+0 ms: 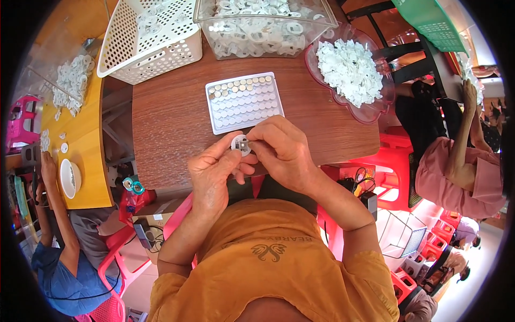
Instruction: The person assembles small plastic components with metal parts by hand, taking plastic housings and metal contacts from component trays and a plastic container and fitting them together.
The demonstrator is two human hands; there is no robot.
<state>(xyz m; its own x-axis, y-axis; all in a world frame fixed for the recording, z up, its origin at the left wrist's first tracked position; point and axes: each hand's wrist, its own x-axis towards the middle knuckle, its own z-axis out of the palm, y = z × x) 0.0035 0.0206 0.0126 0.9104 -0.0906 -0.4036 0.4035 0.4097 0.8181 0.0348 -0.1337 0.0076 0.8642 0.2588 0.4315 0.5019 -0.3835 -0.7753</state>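
Observation:
Over the table's near edge, my left hand pinches a small round white plastic piece with metal parts in its middle, like a battery holder. My right hand meets it from the other side, thumb and fingers closed together at the piece's right edge. Whatever lies between those right fingertips is hidden or too small to name. Just beyond both hands is a white plastic tray with rows of round pockets. Silvery button cells sit in its far rows.
Along the table's far side stand a white perforated basket, a clear bin of round white parts and a pink dish heaped with small translucent pieces. People work at the left and right; a white bowl stands on the yellow table.

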